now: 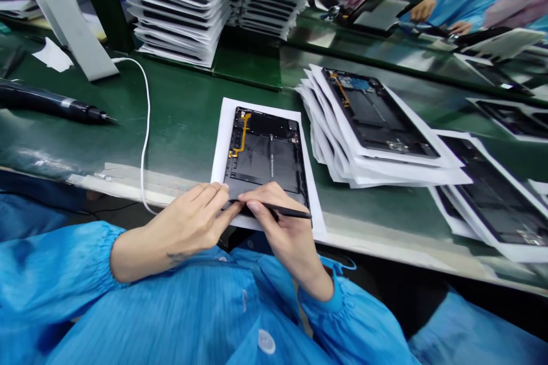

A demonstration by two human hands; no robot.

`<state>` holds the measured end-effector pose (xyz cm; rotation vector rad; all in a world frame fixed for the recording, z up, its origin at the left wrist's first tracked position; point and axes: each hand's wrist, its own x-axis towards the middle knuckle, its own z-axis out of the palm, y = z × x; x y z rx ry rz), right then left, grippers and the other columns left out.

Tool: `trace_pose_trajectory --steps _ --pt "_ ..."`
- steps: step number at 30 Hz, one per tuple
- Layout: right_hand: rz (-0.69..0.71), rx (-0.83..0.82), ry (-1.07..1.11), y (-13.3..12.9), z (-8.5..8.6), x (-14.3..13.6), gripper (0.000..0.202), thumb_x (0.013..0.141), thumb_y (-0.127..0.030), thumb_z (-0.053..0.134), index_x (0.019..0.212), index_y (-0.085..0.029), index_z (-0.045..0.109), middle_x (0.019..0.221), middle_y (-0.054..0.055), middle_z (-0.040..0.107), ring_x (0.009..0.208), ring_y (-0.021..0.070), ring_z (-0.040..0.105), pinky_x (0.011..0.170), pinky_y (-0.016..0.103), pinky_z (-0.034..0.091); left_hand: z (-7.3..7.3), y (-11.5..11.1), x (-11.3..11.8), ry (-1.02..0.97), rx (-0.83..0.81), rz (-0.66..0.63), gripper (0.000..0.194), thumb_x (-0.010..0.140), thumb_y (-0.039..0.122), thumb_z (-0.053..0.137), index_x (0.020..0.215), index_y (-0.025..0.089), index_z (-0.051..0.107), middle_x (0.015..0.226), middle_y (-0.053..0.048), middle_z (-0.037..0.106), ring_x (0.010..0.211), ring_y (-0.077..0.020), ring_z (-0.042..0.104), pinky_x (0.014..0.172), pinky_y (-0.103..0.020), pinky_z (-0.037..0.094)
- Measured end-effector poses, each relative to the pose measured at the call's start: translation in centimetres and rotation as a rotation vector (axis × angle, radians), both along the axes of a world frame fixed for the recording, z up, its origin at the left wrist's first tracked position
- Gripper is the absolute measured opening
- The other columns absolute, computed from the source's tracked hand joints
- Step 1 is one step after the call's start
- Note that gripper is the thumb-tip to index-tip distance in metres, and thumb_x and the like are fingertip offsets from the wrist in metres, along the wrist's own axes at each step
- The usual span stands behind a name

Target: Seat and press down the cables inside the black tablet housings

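An opened tablet housing (285,162) lies on a white sheet (219,148) at the bench's front edge, its black inside facing up. An orange flex cable (244,136) runs down its upper left part. My left hand (192,219) holds the housing at its lower left corner, fingers close together. In my right hand (285,228), black tweezers (293,213) are pinched between thumb and fingers, low over the housing. Their tips are hidden behind my fingers, which meet those of the left hand near the housing's bottom edge.
Right of me stand papers stacked with another tablet housing (385,120) on top, and more housings (492,199) beyond. A black electric screwdriver (55,104), a white cable (148,108) and a white stand (77,28) are left. Tall stacks (180,17) rise behind. Co-workers' hands (423,9) show across the bench.
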<state>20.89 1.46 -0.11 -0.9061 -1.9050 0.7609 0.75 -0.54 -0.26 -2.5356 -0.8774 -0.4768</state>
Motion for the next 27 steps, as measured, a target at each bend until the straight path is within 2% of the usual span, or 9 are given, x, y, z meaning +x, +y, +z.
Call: trace_pose_trajectory --steps 8,11,14,17,22,27 --pt "0.072 0.030 -0.001 0.1 -0.3 0.1 0.018 0.096 -0.009 0.059 0.098 -0.023 0.071 0.090 0.001 0.074 0.083 0.0168 0.064 0.077 0.034 0.051 -0.1 0.0 0.2 -0.018 0.024 0.011 0.029 0.100 0.009 0.043 0.121 0.006 0.063 0.109 -0.019 0.070 0.098 -0.0268 0.070 0.083 -0.039 0.058" --pt "0.098 0.058 -0.033 0.2 -0.1 0.0 0.018 0.097 -0.011 0.058 0.099 -0.023 0.071 0.091 0.003 0.074 0.083 0.0174 0.064 0.077 0.035 0.051 -0.5 0.3 -0.6 -0.068 0.000 -0.044 0.026 0.098 0.009 0.046 0.118 0.005 0.064 0.110 -0.020 0.071 0.101 -0.0278 0.071 0.085 -0.039 0.059" --pt "0.096 0.047 -0.050 0.4 0.1 0.0 0.017 0.098 -0.016 0.058 0.097 -0.022 0.073 0.089 0.003 0.074 0.082 0.0178 0.063 0.075 0.035 0.052 -1.4 0.7 -2.0 -0.199 -0.061 -0.135 0.027 0.098 0.006 0.047 0.120 0.006 0.063 0.119 -0.018 0.071 0.110 -0.0252 0.070 0.092 -0.036 0.060" --pt "0.085 0.020 -0.056 0.3 0.3 0.5 0.017 0.098 -0.018 0.058 0.096 -0.022 0.074 0.088 0.003 0.075 0.082 0.0178 0.063 0.074 0.034 0.052 -1.8 0.8 -2.7 -0.220 -0.071 -0.136 0.030 0.099 0.004 0.044 0.123 0.006 0.062 0.124 -0.015 0.071 0.114 -0.0245 0.069 0.095 -0.035 0.059" --pt "-0.007 0.015 -0.112 -0.3 0.6 2.9 0.015 0.098 -0.018 0.059 0.095 -0.022 0.073 0.086 0.003 0.074 0.080 0.0177 0.062 0.072 0.033 0.051 -0.5 0.6 -1.8 -0.101 0.014 -0.121 0.030 0.100 0.005 0.041 0.114 0.002 0.067 0.116 -0.020 0.073 0.103 -0.0272 0.072 0.087 -0.037 0.060" --pt "-0.039 0.070 -0.128 -0.9 0.5 3.8 0.014 0.097 -0.016 0.059 0.098 -0.022 0.072 0.087 0.003 0.073 0.082 0.0176 0.064 0.075 0.034 0.052 0.4 1.2 -0.8 -0.078 0.033 -0.137 0.032 0.100 0.005 0.039 0.101 0.004 0.070 0.106 -0.016 0.075 0.101 -0.0250 0.072 0.082 -0.034 0.059"
